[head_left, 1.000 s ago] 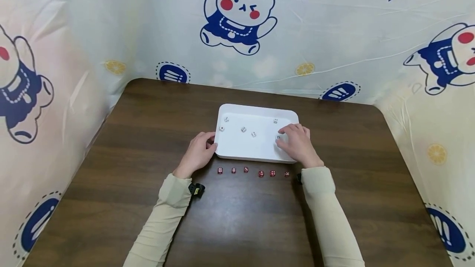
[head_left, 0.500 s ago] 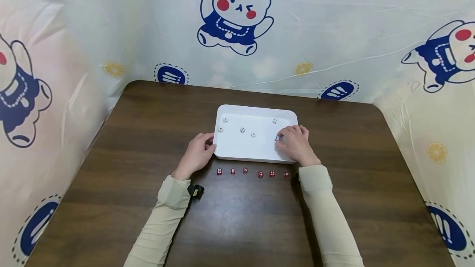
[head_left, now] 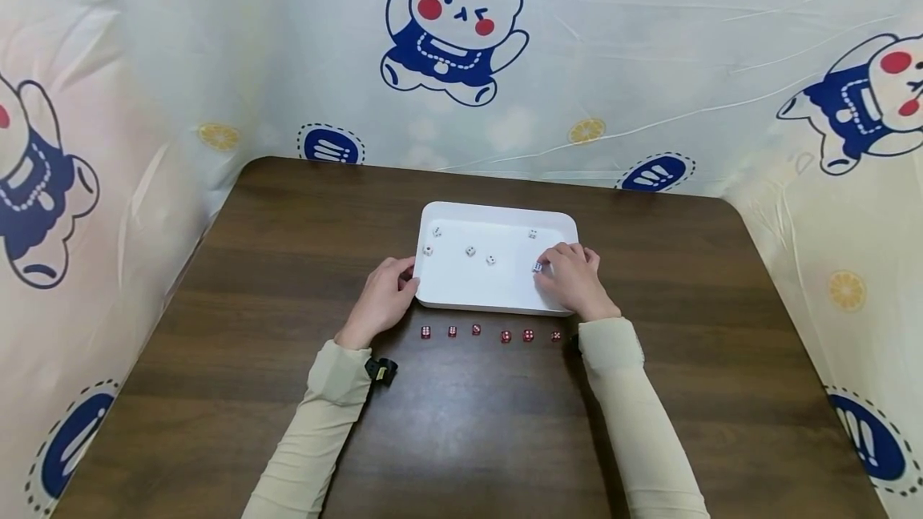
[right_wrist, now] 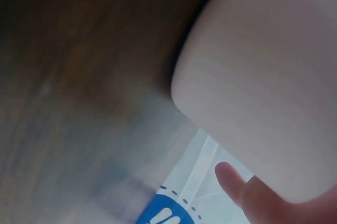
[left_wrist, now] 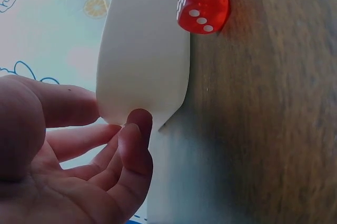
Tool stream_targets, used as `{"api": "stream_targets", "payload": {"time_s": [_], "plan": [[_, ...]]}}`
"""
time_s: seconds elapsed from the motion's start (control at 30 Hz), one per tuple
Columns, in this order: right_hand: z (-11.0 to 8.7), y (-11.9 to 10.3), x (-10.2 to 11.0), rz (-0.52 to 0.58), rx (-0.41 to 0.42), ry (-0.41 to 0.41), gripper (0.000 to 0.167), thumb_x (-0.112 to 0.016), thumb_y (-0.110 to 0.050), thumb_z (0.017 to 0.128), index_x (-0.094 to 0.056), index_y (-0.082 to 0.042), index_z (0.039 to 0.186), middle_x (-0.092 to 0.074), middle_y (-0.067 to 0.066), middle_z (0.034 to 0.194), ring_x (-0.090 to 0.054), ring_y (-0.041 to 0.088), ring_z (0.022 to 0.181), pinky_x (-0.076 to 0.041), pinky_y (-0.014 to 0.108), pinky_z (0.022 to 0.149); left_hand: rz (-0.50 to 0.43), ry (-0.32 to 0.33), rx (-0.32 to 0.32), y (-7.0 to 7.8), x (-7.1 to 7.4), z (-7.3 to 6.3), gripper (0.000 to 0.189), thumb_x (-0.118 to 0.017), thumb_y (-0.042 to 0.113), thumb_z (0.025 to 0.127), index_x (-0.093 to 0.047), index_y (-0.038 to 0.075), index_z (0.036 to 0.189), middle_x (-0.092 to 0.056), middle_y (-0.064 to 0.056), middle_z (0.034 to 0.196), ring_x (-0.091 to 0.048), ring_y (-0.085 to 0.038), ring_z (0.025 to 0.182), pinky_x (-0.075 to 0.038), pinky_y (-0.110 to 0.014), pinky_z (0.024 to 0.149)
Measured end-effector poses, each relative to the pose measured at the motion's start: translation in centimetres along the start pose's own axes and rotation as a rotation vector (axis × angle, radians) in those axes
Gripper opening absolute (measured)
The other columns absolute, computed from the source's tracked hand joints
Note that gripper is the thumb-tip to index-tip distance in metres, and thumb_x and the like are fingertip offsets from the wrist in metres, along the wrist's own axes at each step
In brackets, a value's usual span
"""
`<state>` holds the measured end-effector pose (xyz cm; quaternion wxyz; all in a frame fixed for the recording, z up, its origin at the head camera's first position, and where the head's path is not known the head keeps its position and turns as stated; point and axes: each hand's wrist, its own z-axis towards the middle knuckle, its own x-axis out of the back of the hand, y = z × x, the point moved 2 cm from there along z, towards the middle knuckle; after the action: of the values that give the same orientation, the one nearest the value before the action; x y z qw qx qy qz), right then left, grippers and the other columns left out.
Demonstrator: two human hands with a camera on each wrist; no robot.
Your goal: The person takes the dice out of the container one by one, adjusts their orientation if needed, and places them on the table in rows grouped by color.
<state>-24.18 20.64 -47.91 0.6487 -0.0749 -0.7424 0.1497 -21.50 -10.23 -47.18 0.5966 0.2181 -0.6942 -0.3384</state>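
Note:
A white tray [head_left: 497,219] lies on the brown table with several white dice inside, among them a white die [head_left: 470,251] near its middle. At the tray's left end my left hand [head_left: 380,301] holds the edge. Its curled fingers [left_wrist: 134,150] and thumb touch the end near a corner in the left wrist view. My right hand [head_left: 574,280] reaches over the tray's right side and pinches a white die [head_left: 537,267] between thumb and forefinger. In the right wrist view, the tray wall [right_wrist: 253,87] hides the pinched die and most of the hand.
Several red dice stand in a row in front of the tray, from a red die [head_left: 425,332] at the left to a red die [head_left: 556,336] by the right wrist. A printed curtain [head_left: 310,46] surrounds the table [head_left: 461,439] at the back and sides.
The right thumb and forefinger have closed on the white die, one of whose dotted faces now turns toward the camera. The left hand stays at the tray's end.

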Motion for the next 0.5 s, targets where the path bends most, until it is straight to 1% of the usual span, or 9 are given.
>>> {"api": "stream_targets", "payload": {"time_s": [0.5], "plan": [[0.01,-0.02,0.10,0.019,-0.018,-0.002,0.023,-0.062,-0.025,0.091,-0.067,-0.009,0.107,-0.059,0.012,0.120,-0.042,0.033,0.119,-0.014,0.061,0.109,-0.004,0.008,-0.001,0.12,0.00,0.06,0.040,-0.052,0.014,0.097,-0.054,0.002,0.135,-0.058,-0.014,0.111,-0.053,-0.022,0.083,-0.043,-0.032,0.074]]}}
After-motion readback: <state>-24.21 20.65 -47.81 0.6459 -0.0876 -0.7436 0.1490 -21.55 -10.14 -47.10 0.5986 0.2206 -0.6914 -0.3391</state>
